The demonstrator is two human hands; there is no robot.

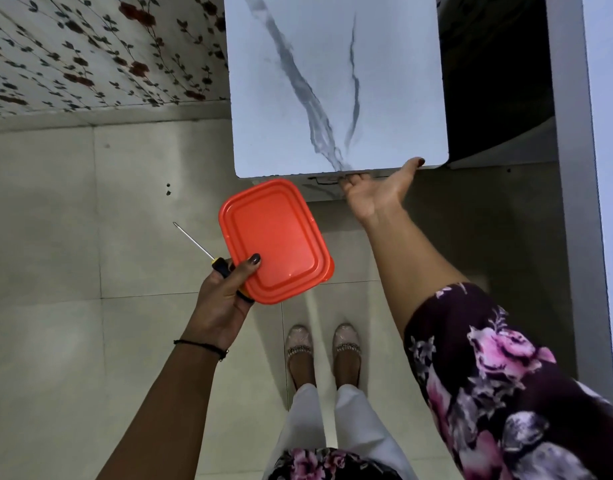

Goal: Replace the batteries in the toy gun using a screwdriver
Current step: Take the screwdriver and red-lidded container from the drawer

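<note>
My left hand [225, 292] grips an orange lidded plastic box [274, 240] with the thumb on its lid. The same hand also holds a screwdriver [201, 247] with a black and yellow handle, its thin metal shaft pointing up and left. My right hand [377, 188] reaches to the near edge of the white marble-patterned table [332, 81]; its thumb lies on the top edge and its fingers curl under the rim. No toy gun or batteries are in view.
The table stands ahead of me on a pale tiled floor [73, 237]. A floral-patterned wall [90, 53] is at the upper left. A white upright panel [575, 202] and a dark gap lie to the table's right. My feet [322, 355] stand just before the table.
</note>
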